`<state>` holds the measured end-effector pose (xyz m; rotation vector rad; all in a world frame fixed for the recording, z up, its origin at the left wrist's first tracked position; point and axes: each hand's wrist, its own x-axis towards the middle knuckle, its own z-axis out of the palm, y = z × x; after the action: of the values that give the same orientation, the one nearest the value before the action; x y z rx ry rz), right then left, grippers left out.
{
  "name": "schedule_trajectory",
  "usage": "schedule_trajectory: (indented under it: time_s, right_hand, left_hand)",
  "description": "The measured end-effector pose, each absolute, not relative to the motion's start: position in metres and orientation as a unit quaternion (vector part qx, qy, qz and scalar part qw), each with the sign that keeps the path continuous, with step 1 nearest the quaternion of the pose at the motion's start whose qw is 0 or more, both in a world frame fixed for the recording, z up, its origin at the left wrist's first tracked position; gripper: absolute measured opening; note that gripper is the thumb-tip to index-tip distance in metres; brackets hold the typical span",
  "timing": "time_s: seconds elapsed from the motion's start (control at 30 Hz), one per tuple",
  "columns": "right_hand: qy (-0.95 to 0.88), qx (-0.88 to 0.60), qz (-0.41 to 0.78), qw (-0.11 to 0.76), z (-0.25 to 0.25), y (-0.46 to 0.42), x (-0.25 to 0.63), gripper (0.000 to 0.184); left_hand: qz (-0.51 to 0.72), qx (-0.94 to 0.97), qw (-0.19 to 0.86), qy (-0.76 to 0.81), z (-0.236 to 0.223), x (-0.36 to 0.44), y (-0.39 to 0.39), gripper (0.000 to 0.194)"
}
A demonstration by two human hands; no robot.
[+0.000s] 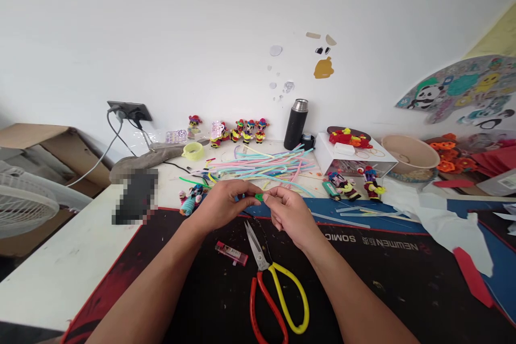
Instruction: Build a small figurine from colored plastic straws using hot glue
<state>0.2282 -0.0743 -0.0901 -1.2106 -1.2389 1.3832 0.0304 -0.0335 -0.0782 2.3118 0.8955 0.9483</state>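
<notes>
My left hand [223, 204] and my right hand [291, 215] meet above the back of the black mat. Between their pinched fingertips is a small green piece of pipe cleaner [259, 197]; fingers hide part of it. Just below my hands, scissors [261, 263] with one red and one yellow handle lie parted on the mat, blades pointing away from me. A thin black strand [264, 234] runs beside the blades. To the left of the scissors rests a small pink-red packet [231, 253]. Behind my hands spreads a pile of pastel pipe cleaners [258, 164].
Several small figures [250, 131] stand along the wall, left of a black thermos [296, 124]. A white box [355, 158], more figures [342, 185] and a beige bowl [411, 153] are at right. A yellow tape roll [193, 151] and a fan [26, 207] are at left.
</notes>
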Motion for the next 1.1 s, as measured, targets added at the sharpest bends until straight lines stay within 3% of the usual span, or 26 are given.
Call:
schedule_trajectory:
  time_s: [1.1]
  right_hand:
    - [-0.495,-0.472,0.582,0.440,-0.0909,-0.0760,0.2278,0.035]
  left_hand:
    - [0.334,0.843,0.233,0.352,-0.0796,0.0319,-0.0349,0.015]
